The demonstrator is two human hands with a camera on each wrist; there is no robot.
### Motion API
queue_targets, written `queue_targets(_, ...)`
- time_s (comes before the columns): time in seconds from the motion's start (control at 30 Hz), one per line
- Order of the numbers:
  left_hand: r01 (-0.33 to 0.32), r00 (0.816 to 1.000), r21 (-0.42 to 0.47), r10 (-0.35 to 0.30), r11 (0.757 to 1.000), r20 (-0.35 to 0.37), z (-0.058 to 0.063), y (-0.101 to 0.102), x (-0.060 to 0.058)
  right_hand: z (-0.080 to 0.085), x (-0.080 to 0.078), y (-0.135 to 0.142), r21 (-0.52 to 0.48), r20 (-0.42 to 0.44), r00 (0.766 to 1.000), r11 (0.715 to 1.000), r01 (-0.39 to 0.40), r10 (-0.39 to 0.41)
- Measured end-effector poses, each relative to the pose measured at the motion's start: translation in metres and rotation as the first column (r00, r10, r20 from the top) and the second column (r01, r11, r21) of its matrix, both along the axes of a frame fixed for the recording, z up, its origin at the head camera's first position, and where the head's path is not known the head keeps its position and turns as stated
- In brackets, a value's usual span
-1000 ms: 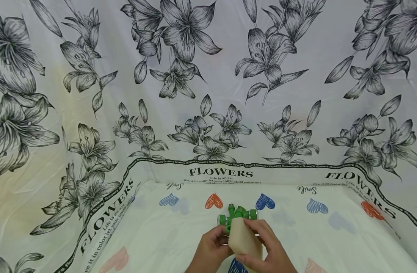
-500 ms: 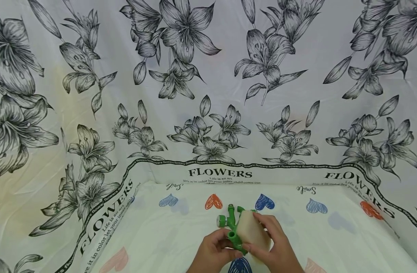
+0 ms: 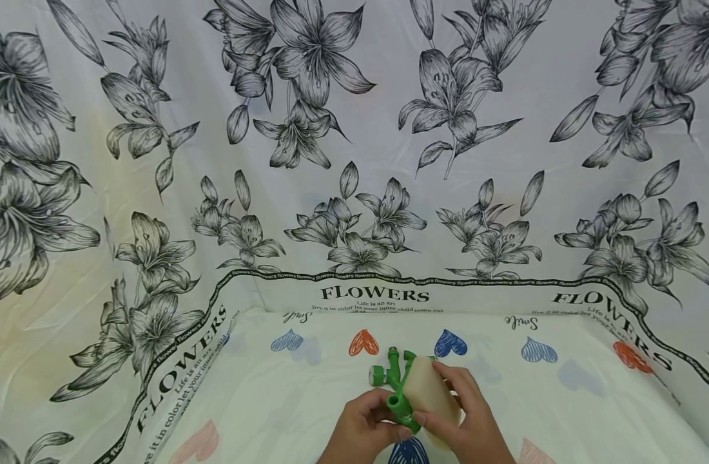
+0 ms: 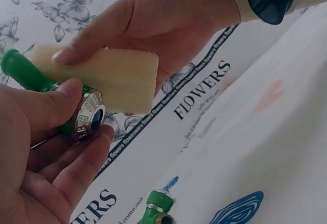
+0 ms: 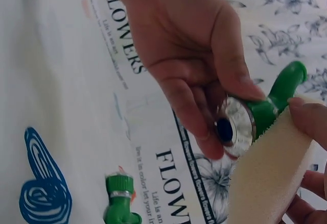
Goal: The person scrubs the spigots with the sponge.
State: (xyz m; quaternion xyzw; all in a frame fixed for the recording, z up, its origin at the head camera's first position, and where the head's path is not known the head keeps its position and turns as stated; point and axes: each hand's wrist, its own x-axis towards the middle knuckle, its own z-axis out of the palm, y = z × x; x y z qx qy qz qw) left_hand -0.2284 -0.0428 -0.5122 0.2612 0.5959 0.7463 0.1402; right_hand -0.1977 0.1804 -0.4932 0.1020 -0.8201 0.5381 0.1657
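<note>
Between thumb and fingers, my left hand (image 3: 360,422) grips a green plastic tap (image 3: 398,405) with a bent tubular spout. In the left wrist view, the tap's silver collar (image 4: 88,114) with a dark blue centre faces the camera. My right hand (image 3: 476,412) holds a thick cream sponge (image 3: 427,390) against the tap's side. The right wrist view has the sponge (image 5: 271,168) beside the green spout (image 5: 288,83), right fingers behind it. Part of the held tap is hidden by the sponge and the left fingers.
Just beyond the hands, another green tap (image 3: 394,367) lies on the heart-printed white cloth (image 3: 302,399). A further green piece (image 3: 409,355) shows partly behind the sponge. A flower-printed curtain (image 3: 378,212) hangs at the back and sides.
A second ago the sponge covered the front of the held tap. It has since shifted right with my right hand, leaving the spout visible. Little differs over the last half second.
</note>
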Motion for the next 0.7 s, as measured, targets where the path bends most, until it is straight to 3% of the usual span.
queue_targets(0.1, -0.037, 0.999, -0.025, 0.037, 0.999, 0.005, 0.0, 0.0, 0.0, 0.001, 0.004, -0.005, -0.013, 0.0, 0.999, 0.999, -0.045, 0.045)
queue_targets(0.33, -0.112, 0.986, -0.053, 0.118, 0.992, 0.12, -0.003, -0.001, -0.002, 0.006, 0.014, -0.016, -0.004, -0.047, 0.99, 0.991, -0.133, 0.133)
queue_targets(0.53, -0.107, 0.993, -0.027, 0.108, 0.994, 0.044, -0.005, -0.005, -0.005, 0.009, 0.019, -0.02, 0.036, -0.109, 0.98, 0.986, -0.162, 0.165)
queue_targets(0.7, -0.097, 0.994, -0.011, 0.098, 0.995, 0.057, -0.003, -0.004, -0.004, 0.009, 0.017, -0.018, 0.063, -0.165, 0.969, 0.983, -0.175, 0.183)
